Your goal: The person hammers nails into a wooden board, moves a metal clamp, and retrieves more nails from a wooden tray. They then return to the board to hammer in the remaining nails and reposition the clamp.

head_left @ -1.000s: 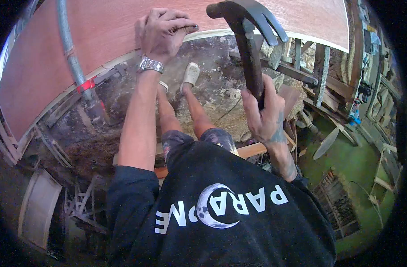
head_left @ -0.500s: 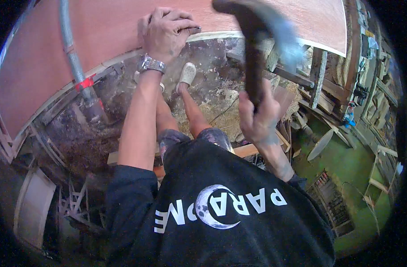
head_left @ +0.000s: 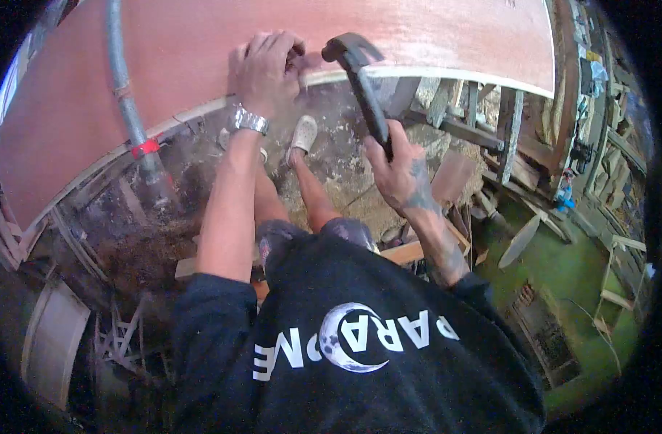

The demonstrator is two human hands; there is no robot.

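A claw hammer (head_left: 366, 94) with a dark handle is gripped near its handle's end by my right hand (head_left: 402, 168). Its head hangs over the edge of a large reddish board (head_left: 179, 50), a little to the right of my left hand (head_left: 266, 72). My left hand rests at the board's pale near edge with its fingers curled together; whatever they hold, if anything, is too small to make out. A metal watch (head_left: 248, 119) is on my left wrist.
A grey metal pole (head_left: 125, 94) with a red band rises at the left. Below the board are stained ground and my feet in pale clogs (head_left: 303, 134). Timber pieces and a wooden frame (head_left: 515, 137) stand at the right, beside a green floor (head_left: 519, 246).
The hammer has come down and left, and its head is now close to my left hand. My right hand has moved left and slightly up. My left hand has shifted slightly downward.
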